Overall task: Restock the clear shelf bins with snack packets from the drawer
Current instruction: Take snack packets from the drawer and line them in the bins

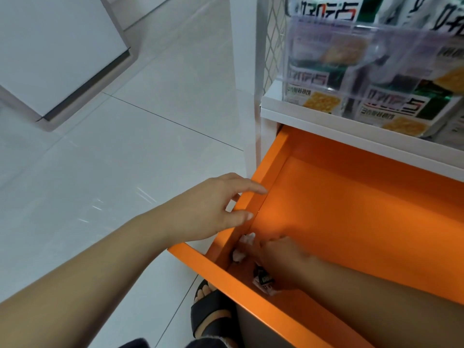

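Drawer (351,209), orange, pulled out below a white shelf (313,123); most of its floor bare. Snack packets (265,281) lie in drawer's front-L corner: one w/ black-and-white print, plus white crinkled bits closer to the L wall; print too blurred to read. Right hand (278,254) is down inside the drawer on top of these packets, fingers pointing toward the corner; motion blur, so cannot tell if it has hold of a packet or only touches. Left hand (218,204) is released, fingers straight and spread, index tip and thumb tip at the rim of the drawer's L wall, holding nothing. Above, on the shelf, a clear bin (364,25) is stocked w/ green-and-white packs (326,79). Each pack shows big stylised characters in black w/ a red stroke on a white band, a smaller line of characters beneath, and a pic of a yellow square cracker. Characters not legible enough to transcribe; no Latin-letter brand seen. Person's foot in a black sandal (211,312) stands on the white tiled floor (125,159), just beside the drawer front. White cabinet (57,51) at upper L.
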Motion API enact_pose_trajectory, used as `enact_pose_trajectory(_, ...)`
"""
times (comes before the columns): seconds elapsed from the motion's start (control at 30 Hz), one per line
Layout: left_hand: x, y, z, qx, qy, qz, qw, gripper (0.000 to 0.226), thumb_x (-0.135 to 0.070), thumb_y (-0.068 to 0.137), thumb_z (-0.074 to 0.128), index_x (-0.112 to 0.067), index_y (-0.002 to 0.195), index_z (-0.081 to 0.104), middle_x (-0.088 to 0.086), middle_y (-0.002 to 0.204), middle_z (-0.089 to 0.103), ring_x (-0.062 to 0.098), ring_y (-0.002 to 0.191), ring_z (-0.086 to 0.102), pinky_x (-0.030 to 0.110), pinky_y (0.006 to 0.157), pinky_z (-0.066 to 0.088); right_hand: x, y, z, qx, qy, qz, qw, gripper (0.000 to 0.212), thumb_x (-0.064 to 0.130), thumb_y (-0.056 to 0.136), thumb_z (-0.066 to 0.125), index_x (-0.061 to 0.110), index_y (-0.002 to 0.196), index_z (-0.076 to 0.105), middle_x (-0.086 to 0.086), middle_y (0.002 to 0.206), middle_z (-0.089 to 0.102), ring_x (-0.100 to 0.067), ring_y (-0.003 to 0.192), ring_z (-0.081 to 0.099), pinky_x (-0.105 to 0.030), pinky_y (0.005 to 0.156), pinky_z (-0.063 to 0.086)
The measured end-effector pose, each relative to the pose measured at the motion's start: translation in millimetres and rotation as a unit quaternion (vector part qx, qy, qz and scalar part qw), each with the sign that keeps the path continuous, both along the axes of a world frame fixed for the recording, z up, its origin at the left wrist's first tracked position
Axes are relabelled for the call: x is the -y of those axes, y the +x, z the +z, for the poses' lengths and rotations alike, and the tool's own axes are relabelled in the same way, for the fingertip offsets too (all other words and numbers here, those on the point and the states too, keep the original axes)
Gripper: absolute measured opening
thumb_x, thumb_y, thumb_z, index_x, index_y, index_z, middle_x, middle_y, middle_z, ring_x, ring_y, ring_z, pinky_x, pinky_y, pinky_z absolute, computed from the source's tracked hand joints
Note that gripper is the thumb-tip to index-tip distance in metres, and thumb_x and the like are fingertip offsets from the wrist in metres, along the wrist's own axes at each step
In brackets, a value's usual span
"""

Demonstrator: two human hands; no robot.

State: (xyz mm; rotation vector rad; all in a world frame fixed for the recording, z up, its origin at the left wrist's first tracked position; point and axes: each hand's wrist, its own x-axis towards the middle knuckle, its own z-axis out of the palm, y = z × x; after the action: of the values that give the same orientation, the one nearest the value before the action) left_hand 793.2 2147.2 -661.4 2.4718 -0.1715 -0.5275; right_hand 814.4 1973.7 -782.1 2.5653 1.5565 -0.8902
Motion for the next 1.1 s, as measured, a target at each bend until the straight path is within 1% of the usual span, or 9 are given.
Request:
enact_pose_trajectory(0.07, -0.3, 0.0, 0.0, -0.003, -0.003, 0.0, 1.0, 0.043, -0.035, 0.092, 0.058, -0.048, 0.13, 0.044, -0.023, 0.136, 0.042, -0.01, 0.109, 0.042, 0.001, 0.081, 0.034, 1.6, 1.4, -4.4, -0.067, -0.012, -0.032, 0.997, 0.066, 0.03, 0.089, 0.063, 0.033, 0.145, 0.028, 0.004, 0.134, 0.049, -0.015, 0.107, 0.055, -0.018, 0.079, 0.043)
enact_pose_trajectory(0.17, -0.9, 0.2, -0.6, -0.003, -0.001, -0.003, 1.0, 0.043, -0.035, 0.092, 0.058, -0.048, 0.13, 0.043, -0.022, 0.136, 0.042, -0.01, 0.109, 0.042, 0.001, 0.08, 0.035, 7.6, 5.8, -17.2, -0.125, -0.021, -0.068, 0.99, 0.045, 0.031, 0.086, 0.067, 0.03, 0.127, 0.047, 0.001, 0.12, 0.051, -0.017, 0.09, 0.059, -0.018, 0.059, 0.049)
enact_pose_trajectory(0.23, -0.9, 0.4, -1.0, -0.001, -0.001, -0.003, 1.0, 0.043, -0.035, 0.092, 0.058, -0.049, 0.13, 0.043, -0.023, 0.136, 0.042, -0.011, 0.108, 0.042, 0.0, 0.08, 0.035, 10.6, 10.3, -18.1, -0.17, -0.04, -0.098, 0.98, 0.062, 0.022, 0.076, 0.079, 0.031, 0.124, 0.039, 0.007, 0.117, 0.048, -0.013, 0.096, 0.056, -0.018, 0.068, 0.048)
enact_pose_trajectory(0.33, -0.8, 0.6, -0.9, 0.001, -0.004, -0.001, 1.0, 0.042, -0.035, 0.092, 0.058, -0.049, 0.129, 0.044, -0.022, 0.135, 0.043, -0.01, 0.11, 0.043, 0.002, 0.081, 0.036, 16.8, 14.8, -19.4, -0.193, -0.048, -0.144, 0.969, 0.098, 0.02, 0.069, 0.084, 0.034, 0.142, 0.021, 0.002, 0.142, 0.041, -0.021, 0.124, 0.047, -0.029, 0.09, 0.044)
enact_pose_trajectory(0.47, -0.5, 1.0, -1.4, 0.004, -0.003, -0.003, 1.0, 0.042, -0.035, 0.092, 0.058, -0.049, 0.128, 0.044, -0.022, 0.135, 0.043, -0.009, 0.11, 0.043, 0.004, 0.083, 0.036, 16.4, 15.2, -27.6, -0.245, -0.043, -0.164, 0.955, 0.099, 0.015, 0.071, 0.081, 0.033, 0.147, 0.019, 0.001, 0.139, 0.045, -0.022, 0.118, 0.052, -0.027, 0.072, 0.047)
enact_pose_trajectory(0.67, -1.5, 1.7, -3.4, 0.006, -0.005, -0.006, 1.0, 0.042, -0.035, 0.092, 0.058, -0.05, 0.128, 0.044, -0.023, 0.134, 0.043, -0.01, 0.11, 0.043, 0.004, 0.084, 0.036, 19.4, 19.4, -38.0, -0.245, 0.025, -0.18, 0.952, 0.097, 0.022, 0.061, 0.088, 0.029, 0.141, 0.032, 0.006, 0.14, 0.045, -0.017, 0.126, 0.045, -0.036, 0.1, 0.044)
enact_pose_trajectory(0.8, -1.8, 2.9, -3.5, 0.006, 0.006, -0.012, 1.0, 0.041, -0.036, 0.092, 0.059, -0.051, 0.127, 0.044, -0.022, 0.134, 0.043, -0.01, 0.108, 0.043, 0.005, 0.082, 0.036, 33.5, 20.8, -17.8, -0.258, 0.058, -0.194, 0.945, 0.095, 0.013, 0.066, 0.084, 0.034, 0.142, 0.032, 0.008, 0.137, 0.049, -0.011, 0.119, 0.051, -0.028, 0.094, 0.048)
enact_pose_trajectory(0.93, 0.8, 7.7, 4.4, -0.016, 0.061, -0.044, 0.997, 0.045, -0.036, 0.092, 0.059, -0.044, 0.133, 0.043, -0.014, 0.137, 0.044, 0.0, 0.113, 0.045, 0.012, 0.09, 0.037, 55.6, 21.4, 27.6, -0.253, 0.084, -0.205, 0.942, 0.085, 0.009, 0.071, 0.079, 0.042, 0.135, 0.034, 0.011, 0.114, 0.061, -0.001, 0.087, 0.06, -0.012, 0.063, 0.047)
enact_pose_trajectory(1.1, 15.5, 11.4, 36.0, -0.041, 0.206, -0.126, 0.97, 0.054, -0.037, 0.093, 0.057, -0.032, 0.143, 0.037, -0.005, 0.147, 0.036, 0.012, 0.129, 0.041, 0.024, 0.105, 0.035, 91.0, 14.0, 112.6, -0.188, 0.099, -0.231, 0.95, 0.088, 0.017, 0.07, 0.082, 0.04, 0.139, 0.032, 0.014, 0.116, 0.059, -0.006, 0.095, 0.062, -0.025, 0.077, 0.055)
